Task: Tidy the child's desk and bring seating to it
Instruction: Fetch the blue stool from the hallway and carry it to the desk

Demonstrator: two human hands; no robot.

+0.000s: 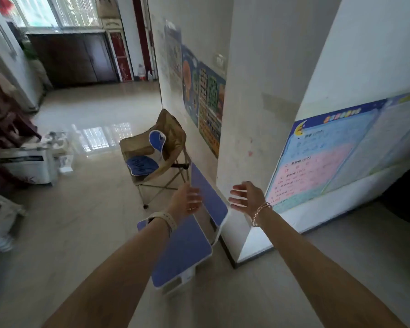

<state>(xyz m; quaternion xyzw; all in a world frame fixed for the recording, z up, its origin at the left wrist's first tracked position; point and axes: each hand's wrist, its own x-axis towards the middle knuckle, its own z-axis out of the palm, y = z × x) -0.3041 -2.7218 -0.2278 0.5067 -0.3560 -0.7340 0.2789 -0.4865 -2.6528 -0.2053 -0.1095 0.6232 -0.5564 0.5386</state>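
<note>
While both arms stretch forward, the left hand (187,201) and right hand (246,196) hang with fingers spread, each grip loose and holding nothing. Between and just below them stands the small blue chair (187,247), its backrest at the left fingertips. Beyond it sits a tan folding chair (156,150) by the wall.

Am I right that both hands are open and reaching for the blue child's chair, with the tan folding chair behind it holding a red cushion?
Not quite: the cushion is blue, not red, as the head view shows. The rest holds: the left hand and right hand are open, reaching either side of the blue child's chair, and the tan folding chair stands behind it.
</note>
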